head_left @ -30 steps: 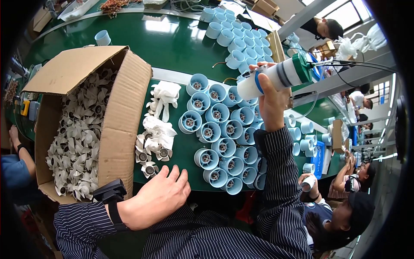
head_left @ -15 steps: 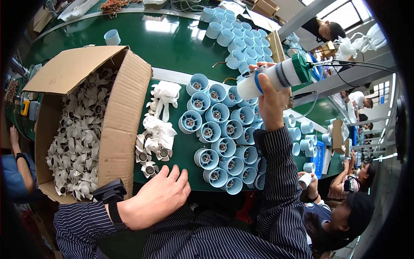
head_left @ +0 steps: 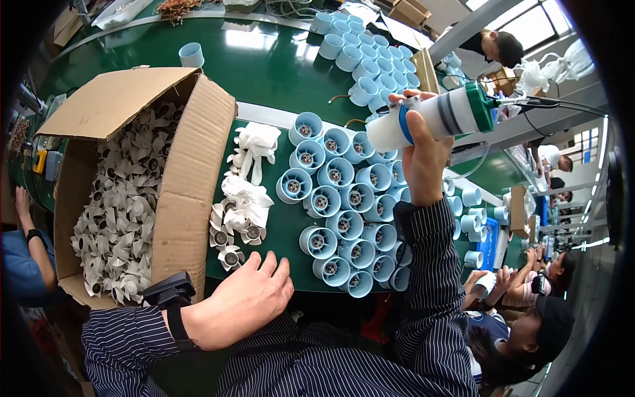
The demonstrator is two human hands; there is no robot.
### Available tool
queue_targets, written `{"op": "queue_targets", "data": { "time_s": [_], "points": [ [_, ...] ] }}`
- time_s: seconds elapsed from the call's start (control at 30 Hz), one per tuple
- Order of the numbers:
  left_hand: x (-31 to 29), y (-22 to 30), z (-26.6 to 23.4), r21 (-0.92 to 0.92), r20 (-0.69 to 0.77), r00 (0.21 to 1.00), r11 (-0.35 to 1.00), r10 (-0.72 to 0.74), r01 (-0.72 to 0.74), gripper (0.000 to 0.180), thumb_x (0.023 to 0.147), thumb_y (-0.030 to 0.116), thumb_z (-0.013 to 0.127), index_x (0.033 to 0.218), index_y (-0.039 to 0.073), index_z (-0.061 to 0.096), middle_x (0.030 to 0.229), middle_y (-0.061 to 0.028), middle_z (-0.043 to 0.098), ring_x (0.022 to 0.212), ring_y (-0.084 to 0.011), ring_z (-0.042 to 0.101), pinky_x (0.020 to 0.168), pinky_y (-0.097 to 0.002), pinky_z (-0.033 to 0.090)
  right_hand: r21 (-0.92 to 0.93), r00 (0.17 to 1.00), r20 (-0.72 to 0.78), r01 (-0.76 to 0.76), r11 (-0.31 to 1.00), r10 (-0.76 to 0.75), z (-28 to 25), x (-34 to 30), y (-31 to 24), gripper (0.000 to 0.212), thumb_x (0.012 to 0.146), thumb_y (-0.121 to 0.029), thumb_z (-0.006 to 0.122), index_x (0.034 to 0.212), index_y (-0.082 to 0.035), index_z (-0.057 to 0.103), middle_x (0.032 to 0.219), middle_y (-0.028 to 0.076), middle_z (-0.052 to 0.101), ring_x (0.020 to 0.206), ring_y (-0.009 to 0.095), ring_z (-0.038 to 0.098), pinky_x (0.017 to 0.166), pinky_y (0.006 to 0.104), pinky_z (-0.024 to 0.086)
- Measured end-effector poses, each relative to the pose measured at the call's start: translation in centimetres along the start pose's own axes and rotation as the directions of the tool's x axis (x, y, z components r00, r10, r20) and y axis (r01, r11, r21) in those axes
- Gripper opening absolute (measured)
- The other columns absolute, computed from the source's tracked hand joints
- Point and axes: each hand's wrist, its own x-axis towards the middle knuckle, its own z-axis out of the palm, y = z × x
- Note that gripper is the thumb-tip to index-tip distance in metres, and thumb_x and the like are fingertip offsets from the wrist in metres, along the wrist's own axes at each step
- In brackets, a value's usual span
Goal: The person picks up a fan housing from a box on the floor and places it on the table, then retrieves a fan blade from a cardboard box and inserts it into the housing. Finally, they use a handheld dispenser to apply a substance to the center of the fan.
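Note:
My right hand is raised over the far right of the blue cups, wrapped round a dispensing cartridge. The cartridge is a fat white cylinder with a dark band, a blue ring and a green cap, tilted nearly level. Beneath it and to the left, rows of light-blue round fan housings stand upright, each with a motor inside. My left hand hovers or rests at the table's near edge, empty, fingers spread. Just beyond its fingertips lie grey fan blades and crumpled white plastic bags.
An open cardboard box full of grey fan blades stands at left. A lone blue housing and a large batch of blue housings are on the far green surface. Cables run from the cartridge past a metal beam. Co-workers sit at right.
My right hand and the cartridge have shifted slightly right. The lone far housing has moved right. A co-worker's hands at right have lifted a white part. My left hand stays put.

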Motion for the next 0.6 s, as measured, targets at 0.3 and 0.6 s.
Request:
{"op": "queue_targets", "data": {
  "time_s": [0.3,0.6],
  "points": [
    [0.0,0.0,0.0,-0.009,-0.01,1.0,1.0,-0.001,0.001,0.044,0.094,0.016,0.066,0.13,-0.008,0.068,0.139,-0.0295,0.065,0.126,-0.0409,0.065,0.102,-0.0478,0.053,0.057,0.996,0.085,-0.037,0.998,0.032,3.0,0.0,1.6,0.046,0.095,-0.015,0.083,0.132,-0.003,0.058,0.128,0.015,0.067,0.124,0.032,0.071,0.109,0.0475,0.056],
    [-0.1,0.0,-0.5,-0.029,0.067,0.998,0.999,-0.011,0.013,0.046,0.096,0.017,0.063,0.134,-0.009,0.063,0.146,-0.0311,0.061,0.133,-0.0442,0.061,0.107,-0.0504,0.051,0.065,0.996,0.083,-0.041,0.997,0.035,3.0,-0.1,2.9,0.043,0.095,-0.013,0.082,0.13,-0.004,0.058,0.127,0.014,0.068,0.122,0.032,0.072,0.109,0.0479,0.055]
  ]
}}
